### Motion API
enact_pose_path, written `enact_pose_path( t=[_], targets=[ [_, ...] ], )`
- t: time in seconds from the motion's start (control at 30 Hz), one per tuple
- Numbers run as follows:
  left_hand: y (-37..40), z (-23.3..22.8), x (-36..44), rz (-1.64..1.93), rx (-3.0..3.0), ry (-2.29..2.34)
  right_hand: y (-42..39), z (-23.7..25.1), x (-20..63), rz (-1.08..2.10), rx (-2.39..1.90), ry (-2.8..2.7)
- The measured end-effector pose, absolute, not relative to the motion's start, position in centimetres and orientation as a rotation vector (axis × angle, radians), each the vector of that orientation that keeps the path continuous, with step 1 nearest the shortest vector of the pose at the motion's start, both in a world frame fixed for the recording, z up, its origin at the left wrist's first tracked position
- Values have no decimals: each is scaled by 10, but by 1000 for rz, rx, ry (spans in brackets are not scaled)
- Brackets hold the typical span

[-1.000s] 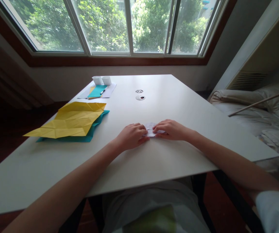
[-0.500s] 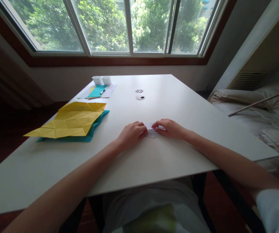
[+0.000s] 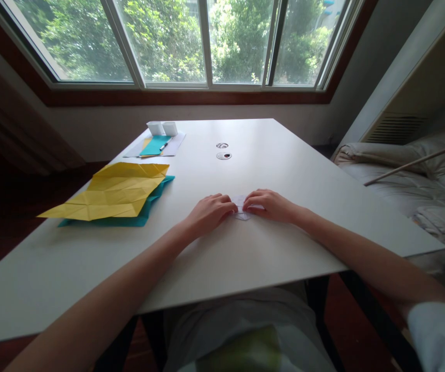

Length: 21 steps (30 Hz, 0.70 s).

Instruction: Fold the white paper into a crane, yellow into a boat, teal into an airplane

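Note:
A small piece of folded white paper (image 3: 241, 215) lies on the white table, partly covered by my fingers. My left hand (image 3: 215, 211) grips its left side, the fingers curled and the fingertips pressed on the paper. From the right, my right hand (image 3: 266, 204) closes on the opposite side, with the thumb tucked under the bent fingers. Only a narrow gap separates the two sets of fingertips. The upper edge and the lower point of the paper show between my hands; its finer folds are too small to make out.
To the left, a creased yellow sheet (image 3: 113, 192) rests over a creased teal sheet (image 3: 144, 214). Farther back are two small white boxes (image 3: 169, 128), a teal paper (image 3: 154, 145) and a pen (image 3: 165, 145). Two round inserts (image 3: 224, 155) sit mid-table. A sofa (image 3: 385, 165) stands at right.
My left fingertips have shifted slightly right along the paper, and the right hand's fingers have settled lower on it. The gap between the hands is narrower. Everything else stays in place.

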<state>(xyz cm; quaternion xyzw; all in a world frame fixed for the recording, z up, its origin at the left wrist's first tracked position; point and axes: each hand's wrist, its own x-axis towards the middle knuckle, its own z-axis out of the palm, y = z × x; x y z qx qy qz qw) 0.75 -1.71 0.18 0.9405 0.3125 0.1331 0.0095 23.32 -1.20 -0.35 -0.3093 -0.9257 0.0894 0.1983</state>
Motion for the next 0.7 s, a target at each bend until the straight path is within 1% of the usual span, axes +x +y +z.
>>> enact_pose_path(
  t=[0.2,0.43,0.7],
  targets=[
    [-19,5,7,372,2956,993,-14,-4,230,248,-967,-2538],
    [-17,7,5,363,2917,949,-10,-1,235,407,-953,-2558],
    [-15,12,-1,283,2879,896,-3,1,248,498,-907,-2630]
  ],
)
